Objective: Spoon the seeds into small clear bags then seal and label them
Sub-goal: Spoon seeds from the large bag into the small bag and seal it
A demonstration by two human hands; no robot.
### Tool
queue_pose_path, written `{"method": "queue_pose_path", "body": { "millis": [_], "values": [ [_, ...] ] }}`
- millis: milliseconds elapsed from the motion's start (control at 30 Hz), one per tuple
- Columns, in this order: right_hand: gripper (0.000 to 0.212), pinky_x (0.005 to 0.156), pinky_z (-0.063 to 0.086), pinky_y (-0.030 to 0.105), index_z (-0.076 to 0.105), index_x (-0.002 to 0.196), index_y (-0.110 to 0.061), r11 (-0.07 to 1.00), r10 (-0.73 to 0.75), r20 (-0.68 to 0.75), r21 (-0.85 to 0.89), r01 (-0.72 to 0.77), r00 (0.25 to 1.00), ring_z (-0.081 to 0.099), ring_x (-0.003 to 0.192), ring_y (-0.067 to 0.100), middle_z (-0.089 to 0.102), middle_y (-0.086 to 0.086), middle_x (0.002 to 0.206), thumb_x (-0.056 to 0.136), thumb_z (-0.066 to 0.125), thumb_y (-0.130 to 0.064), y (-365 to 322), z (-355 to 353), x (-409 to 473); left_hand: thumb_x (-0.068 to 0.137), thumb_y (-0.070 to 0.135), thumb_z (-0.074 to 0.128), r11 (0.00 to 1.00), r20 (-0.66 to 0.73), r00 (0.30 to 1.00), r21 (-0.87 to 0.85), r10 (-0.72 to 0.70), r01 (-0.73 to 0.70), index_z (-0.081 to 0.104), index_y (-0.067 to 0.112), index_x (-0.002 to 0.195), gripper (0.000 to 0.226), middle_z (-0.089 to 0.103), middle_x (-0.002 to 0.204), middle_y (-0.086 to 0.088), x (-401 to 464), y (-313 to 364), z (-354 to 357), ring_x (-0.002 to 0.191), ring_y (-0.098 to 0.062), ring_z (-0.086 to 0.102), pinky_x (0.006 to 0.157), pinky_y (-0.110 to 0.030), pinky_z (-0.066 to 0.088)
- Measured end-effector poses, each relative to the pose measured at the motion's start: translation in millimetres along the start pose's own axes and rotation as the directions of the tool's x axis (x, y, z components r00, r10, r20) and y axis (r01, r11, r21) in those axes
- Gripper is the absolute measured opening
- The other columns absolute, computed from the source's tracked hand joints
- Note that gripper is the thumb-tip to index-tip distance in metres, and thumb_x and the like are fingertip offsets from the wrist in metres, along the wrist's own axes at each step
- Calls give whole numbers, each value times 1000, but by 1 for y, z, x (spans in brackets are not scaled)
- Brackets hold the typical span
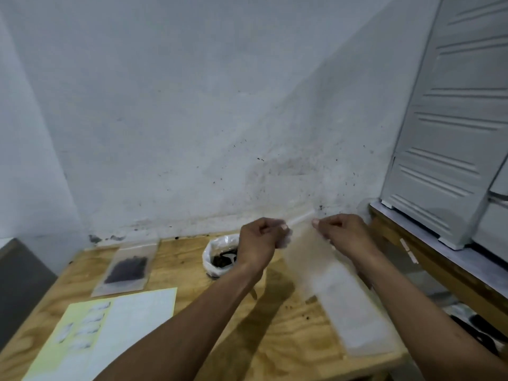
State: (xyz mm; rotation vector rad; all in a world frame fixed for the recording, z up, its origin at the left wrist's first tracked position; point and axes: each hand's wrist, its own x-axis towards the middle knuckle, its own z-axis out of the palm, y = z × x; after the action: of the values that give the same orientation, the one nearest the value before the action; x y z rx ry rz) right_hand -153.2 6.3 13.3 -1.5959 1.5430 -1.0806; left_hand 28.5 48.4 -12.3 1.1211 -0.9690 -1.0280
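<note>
Taking the white bag of seeds near the back of the tabletop as the landmark, everything else reads off it from left to right. Far to its left and toward the front lies a yellow and white label sheet, flat on the wood. Just left of the seed bag, toward the wall, lies a small clear bag already filled with a dark patch of seeds, flat and apparently done apart from any label. Inside the seed bag a pale spoon rests on the dark seeds. Immediately right of it the left hand is raised above the tabletop, its fingers curled and pinching one top corner of an empty clear bag; further right the right hand pinches the opposite corner in the same way, so the bag hangs between them, blurred and nearly see-through. Below the bag and running toward the front right edge lies a stack of spare clear bags. The step in hand looks like opening the mouth of this bag before filling. To do it well, the thumbs should slide the two plastic layers against each other until the zip strip parts, then one hand should hold the mouth wide and low beside the seed bag so the spoon has a short trip and few seeds scatter; some specks already lie on the wood right of the landmark.
</note>
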Motion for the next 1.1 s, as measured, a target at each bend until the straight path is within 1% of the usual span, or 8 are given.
{"method": "queue_pose_path", "body": {
  "millis": [133, 200, 333, 433, 600, 800, 933, 1100],
  "values": [
    [53, 75, 54, 36, 71, 90, -8, 975, -218, -74, -64, 214, 973, 69, 80, 21, 73, 3, 83, 85, 66, -61, -55, 28, -14, 93, 8, 70, 945, -87, 955, 198, 283, -261, 75, 7, 95, 5, 78, 89, -10, 7, 40, -30, 79, -21, 73, 74, -27, 59],
    [63, 64, 56, 35, 74, 79, -4, 985, -168, -1, 48, 168, 986, 72, 65, 20, 75, 4, 71, 85, 61, -66, -88, 43, -18, 93, 10, 71, 890, -88, 918, 296, 387, -347, 76, 11, 93, 6, 78, 85, -3, 9, 55, -45, 79, -22, 72, 74, -32, 56],
    [33, 56, 52, 26, 76, 81, -3, 966, -31, 180, 258, -17, 983, 67, 56, 17, 78, 11, 78, 86, 66, -34, -127, 68, -18, 93, 13, 72, 736, -47, 832, 495, 553, -461, 78, 14, 94, 7, 77, 84, 9, 5, 67, -77, 75, -5, 67, 72, -23, 52],
    [20, 54, 52, 24, 75, 84, 3, 934, -52, 247, 356, -41, 968, 64, 56, 15, 76, 13, 74, 87, 66, -14, -135, 83, -18, 90, 21, 76, 745, -25, 853, 502, 521, -440, 78, 13, 99, 12, 77, 89, 9, -4, 72, -100, 84, -2, 71, 77, -15, 53],
    [24, 63, 55, 23, 75, 71, -7, 917, -145, 277, 399, 23, 950, 64, 58, 10, 74, 1, 64, 87, 75, -24, -129, 109, -22, 81, 45, 82, 902, -29, 960, 351, 278, -251, 77, 13, 103, 39, 80, 92, 1, -15, 80, -117, 91, -11, 76, 86, -34, 60],
    [36, 71, 58, 26, 73, 86, -1, 930, -253, 316, 339, 140, 914, 71, 71, 14, 76, 5, 75, 94, 66, -36, -116, 116, -23, 90, 8, 73, 959, -40, 988, 249, 147, -133, 77, -1, 97, 13, 78, 87, -18, -7, 88, -127, 85, -34, 76, 76, -37, 63],
    [30, 76, 62, 31, 70, 85, 2, 953, -274, 335, 218, 208, 901, 76, 79, 19, 77, 7, 79, 97, 63, -25, -111, 119, -20, 89, 4, 70, 879, -114, 970, 455, 214, -140, 78, 1, 94, 10, 78, 83, -14, 1, 82, -125, 77, -26, 76, 75, -38, 64],
    [34, 80, 63, 43, 53, 58, -6, 975, -218, 393, 136, 178, 893, 76, 73, 22, 76, 19, 79, 92, 57, -10, -108, 125, -31, 89, 8, 65, 682, -236, 860, 713, 452, -163, 80, 6, 87, 16, 78, 79, -5, 8, 76, -122, 72, -15, 73, 71, -33, 61]
  ]
}}
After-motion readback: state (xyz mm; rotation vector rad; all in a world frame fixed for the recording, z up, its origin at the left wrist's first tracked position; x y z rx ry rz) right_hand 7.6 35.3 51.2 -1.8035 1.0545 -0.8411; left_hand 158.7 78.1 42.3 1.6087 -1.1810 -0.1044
